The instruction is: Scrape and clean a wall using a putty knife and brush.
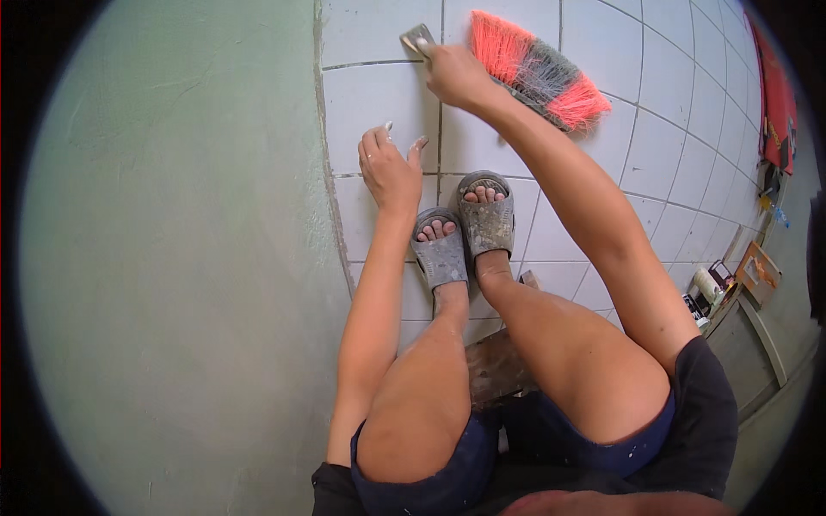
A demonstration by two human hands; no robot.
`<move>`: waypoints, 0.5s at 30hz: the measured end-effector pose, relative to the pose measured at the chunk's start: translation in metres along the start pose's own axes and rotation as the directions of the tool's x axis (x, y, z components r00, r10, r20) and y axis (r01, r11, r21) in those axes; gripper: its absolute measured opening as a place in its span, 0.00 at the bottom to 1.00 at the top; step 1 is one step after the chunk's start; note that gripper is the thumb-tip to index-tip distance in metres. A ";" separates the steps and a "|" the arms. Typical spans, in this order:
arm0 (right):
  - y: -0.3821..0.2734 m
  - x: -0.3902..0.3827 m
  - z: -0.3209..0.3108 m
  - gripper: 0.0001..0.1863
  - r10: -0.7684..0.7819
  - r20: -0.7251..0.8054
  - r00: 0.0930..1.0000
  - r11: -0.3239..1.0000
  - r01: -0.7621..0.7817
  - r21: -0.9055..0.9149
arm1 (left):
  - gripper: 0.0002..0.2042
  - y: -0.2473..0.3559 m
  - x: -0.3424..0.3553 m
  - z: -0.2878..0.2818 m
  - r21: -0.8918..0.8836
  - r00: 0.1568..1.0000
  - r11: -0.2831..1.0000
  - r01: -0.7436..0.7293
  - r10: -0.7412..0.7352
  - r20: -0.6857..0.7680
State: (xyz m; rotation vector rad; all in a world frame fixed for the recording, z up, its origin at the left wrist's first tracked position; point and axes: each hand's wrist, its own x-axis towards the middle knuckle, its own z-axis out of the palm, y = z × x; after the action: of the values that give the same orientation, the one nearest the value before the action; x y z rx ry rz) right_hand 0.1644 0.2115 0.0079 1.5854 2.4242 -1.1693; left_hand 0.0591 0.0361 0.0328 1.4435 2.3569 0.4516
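Observation:
My right hand [456, 76] reaches far forward and is closed around a small flat grey scraper [416, 39]. The scraper's blade is over the white floor tiles, left of a broom head; whether it touches them I cannot tell. My left hand [390, 172] is held nearer to me with thumb and fingers apart, holding nothing that I can see. Whitish residue marks its fingertips. Just right of my right hand lies the broom head [540, 73], with orange and grey bristles, partly behind my wrist.
A greenish-grey plastered surface [181, 258] borders the tiles [680, 95] along the left. My feet in stained grey slippers [489, 222] rest below my hands. Beneath my legs is a brown wooden board [497, 365]. Red cloth [777, 103] and small items lie far right.

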 end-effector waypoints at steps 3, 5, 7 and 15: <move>-0.019 0.007 -0.014 0.15 0.052 0.064 0.997 0.998 -0.049 -0.047 | 0.25 0.005 -0.004 -0.001 -0.042 0.999 0.999 0.032 -0.031 0.031; -0.031 0.001 -0.020 0.13 0.156 0.170 0.973 0.985 -0.141 -0.099 | 0.24 0.003 -0.007 -0.002 -0.056 0.998 0.997 0.048 -0.046 0.035; -0.040 -0.002 -0.024 0.14 0.128 0.089 0.988 0.992 -0.127 -0.016 | 0.23 0.001 -0.014 0.000 -0.074 0.995 0.994 0.077 -0.073 0.062; -0.045 0.021 -0.028 0.13 0.127 0.184 0.975 0.989 -0.110 -0.102 | 0.21 -0.002 -0.028 0.006 -0.111 0.998 0.992 -0.064 0.065 0.005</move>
State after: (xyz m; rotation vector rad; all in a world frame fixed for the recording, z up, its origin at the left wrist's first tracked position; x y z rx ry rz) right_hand 0.1291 0.2356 0.0456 1.4946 2.1996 -1.1169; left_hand 0.0722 0.0103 0.0296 1.4700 2.2459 0.5822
